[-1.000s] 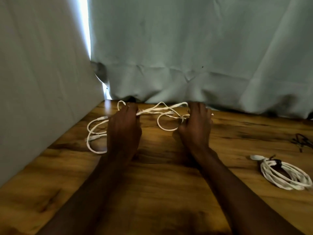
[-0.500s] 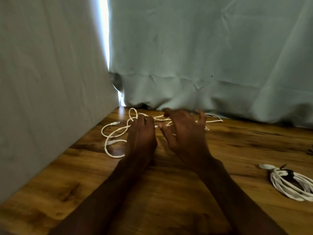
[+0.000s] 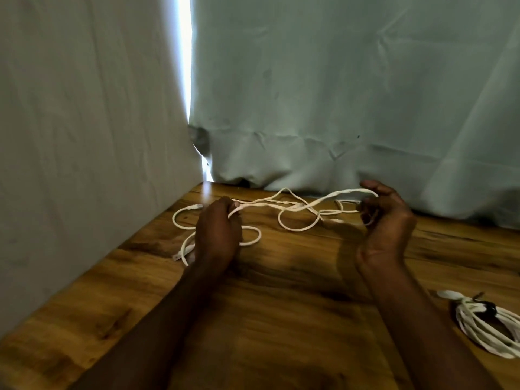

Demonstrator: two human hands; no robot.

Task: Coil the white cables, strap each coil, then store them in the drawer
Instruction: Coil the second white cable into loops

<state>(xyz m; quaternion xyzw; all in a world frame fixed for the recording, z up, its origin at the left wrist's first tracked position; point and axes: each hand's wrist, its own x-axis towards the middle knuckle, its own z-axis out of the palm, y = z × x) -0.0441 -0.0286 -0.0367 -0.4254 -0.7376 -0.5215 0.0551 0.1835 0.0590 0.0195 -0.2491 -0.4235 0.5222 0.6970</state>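
your left hand [image 3: 218, 230] and right hand [image 3: 384, 218], held apart, each grip the loose white cable [image 3: 298, 205]; its crossed loops on the surface [image 3: 281, 305] could knot if pulled.

Both forearms are stretched forward over the worktop [image 3: 281, 291], the hands held apart above its far half. The left hand [image 3: 218, 235] is turned back-up, its fingers curled under, and the white cable [image 3: 295, 205] is pinched at the fingertips. The right hand [image 3: 385, 220] is turned with the palm facing inward and up, wrist bent, fingers curled, and a strand of the same cable is hooked over them.
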